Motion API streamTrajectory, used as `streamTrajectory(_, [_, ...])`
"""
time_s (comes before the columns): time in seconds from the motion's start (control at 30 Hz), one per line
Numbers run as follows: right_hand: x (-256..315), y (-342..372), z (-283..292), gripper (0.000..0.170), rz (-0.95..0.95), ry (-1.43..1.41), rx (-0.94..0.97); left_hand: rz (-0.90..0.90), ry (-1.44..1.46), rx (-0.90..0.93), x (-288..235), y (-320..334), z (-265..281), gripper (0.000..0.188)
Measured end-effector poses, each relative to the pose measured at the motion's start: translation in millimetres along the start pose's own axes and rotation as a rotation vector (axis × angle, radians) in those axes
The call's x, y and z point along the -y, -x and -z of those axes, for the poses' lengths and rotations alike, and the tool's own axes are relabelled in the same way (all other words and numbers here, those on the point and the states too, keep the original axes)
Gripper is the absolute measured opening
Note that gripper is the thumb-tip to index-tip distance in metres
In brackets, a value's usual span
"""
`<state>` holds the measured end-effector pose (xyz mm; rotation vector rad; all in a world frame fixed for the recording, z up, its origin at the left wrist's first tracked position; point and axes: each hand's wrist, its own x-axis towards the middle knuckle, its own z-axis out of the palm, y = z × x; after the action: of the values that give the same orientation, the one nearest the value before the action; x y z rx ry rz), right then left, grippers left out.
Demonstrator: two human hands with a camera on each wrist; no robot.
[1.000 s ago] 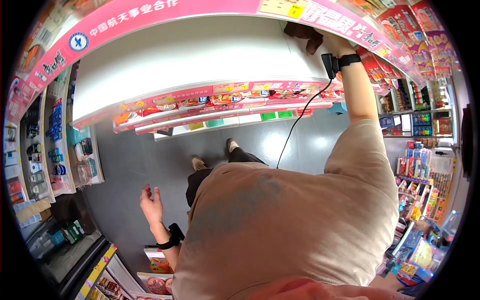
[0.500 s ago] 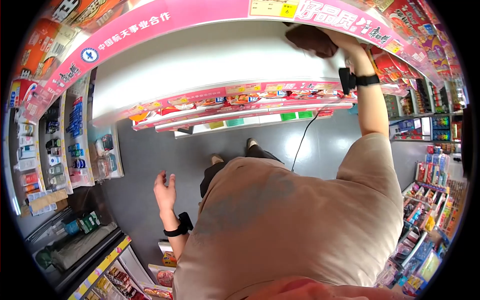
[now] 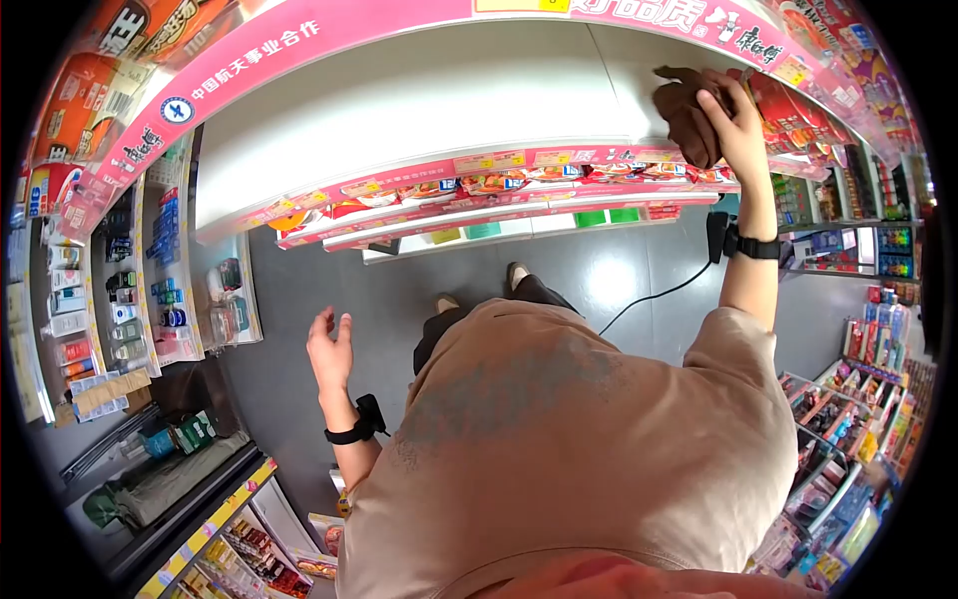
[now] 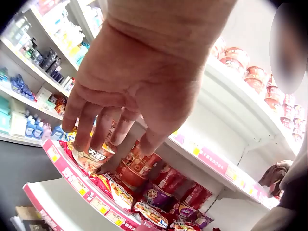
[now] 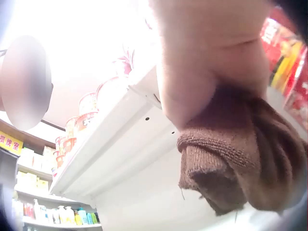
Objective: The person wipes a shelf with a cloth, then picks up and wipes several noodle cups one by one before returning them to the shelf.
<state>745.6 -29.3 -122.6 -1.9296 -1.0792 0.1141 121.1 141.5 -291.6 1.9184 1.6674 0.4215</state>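
Note:
A bunched brown cloth [image 3: 687,122] is in my right hand [image 3: 740,128], near the right end of the white shelf [image 3: 419,100] and close to its front edge. Thumb and fingers grip its folds in the head view. In the right wrist view the towel-like cloth [image 5: 231,154] hangs below the palm and covers the fingertips. My left hand [image 3: 329,351] hangs in the air with loosely bent fingers, holding nothing. The left wrist view shows that hand [image 4: 139,86] overlapping noodle packs [image 4: 115,190] on a lower shelf.
Red packages [image 3: 798,115] stand just right of the cloth. A pink label strip [image 3: 399,180] runs along the shelf front, with another pink board [image 3: 239,75] above. A black cable [image 3: 659,295] trails from the right wrist camera. Side shelves [image 3: 130,290] hold bottles and boxes.
My right hand has drawn the cloth from deep under the upper board toward the shelf's front edge and to the right. The left hand stays hanging, hardly changed.

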Motion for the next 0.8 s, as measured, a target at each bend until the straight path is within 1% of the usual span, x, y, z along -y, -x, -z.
streamTrajectory(0.1, [-2,25,11,0.038,-0.028,-0.119,-0.111,-0.011,0.019,0.005,-7,1,-3,0.038])
streamTrajectory(0.17, [-16,42,16,0.037,-0.119,-0.25,-0.15,-0.012,0.035,0.011,-13,0,-4,0.037])
streamTrajectory(0.2, [-19,49,16,0.036,-0.129,-0.271,-0.179,-0.022,0.057,-0.027,-18,0,-5,0.028])
streamTrajectory(0.3, [-23,69,16,0.034,-0.131,-0.295,-0.245,-0.125,0.011,-0.041,-17,-5,-5,0.02])
streamTrajectory(0.37, [-27,79,15,0.032,-0.15,-0.382,-0.301,-0.127,0.058,-0.063,-29,-4,-2,0.022])
streamTrajectory(0.43, [-31,84,12,0.032,-0.235,-0.443,-0.381,-0.139,0.082,-0.081,-39,-7,-2,0.024])
streamTrajectory(0.47, [-31,88,5,0.03,-0.245,-0.522,-0.434,-0.147,0.08,-0.086,-41,-7,-2,0.025])
streamTrajectory(0.5, [-28,91,-7,0.03,-0.22,-0.503,-0.49,-0.154,0.079,-0.089,-44,-8,-3,0.026])
streamTrajectory(0.53, [-31,95,-24,0.03,-0.194,-0.484,-0.543,-0.104,0.04,-0.083,-48,-8,-3,0.026])
streamTrajectory(0.57, [-31,98,-44,0.031,-0.167,-0.473,-0.591,-0.136,0.047,-0.071,-51,-8,-5,0.025])
streamTrajectory(0.6, [-25,103,-66,0.036,-0.102,-0.386,-0.601,-0.162,0.048,-0.072,-52,-8,-6,0.025])
streamTrajectory(0.63, [-22,108,-87,0.04,-0.049,-0.426,-0.566,-0.185,0.044,-0.08,-53,-8,-5,0.025])
streamTrajectory(0.7, [-20,111,-139,0.042,0.077,-0.287,-0.587,-0.264,0.061,-0.116,-57,-7,-1,0.025])
streamTrajectory(0.73, [-15,111,-157,0.043,0.128,-0.083,-0.56,-0.214,0.049,-0.075,-53,-8,3,0.022])
streamTrajectory(0.77, [-27,109,-179,0.045,0.159,-0.005,-0.524,-0.238,0.029,-0.138,-48,-11,12,0.021])
streamTrajectory(0.8, [-24,106,-200,0.045,0.208,0.104,-0.572,-0.268,0.011,-0.192,-44,-16,18,0.021])
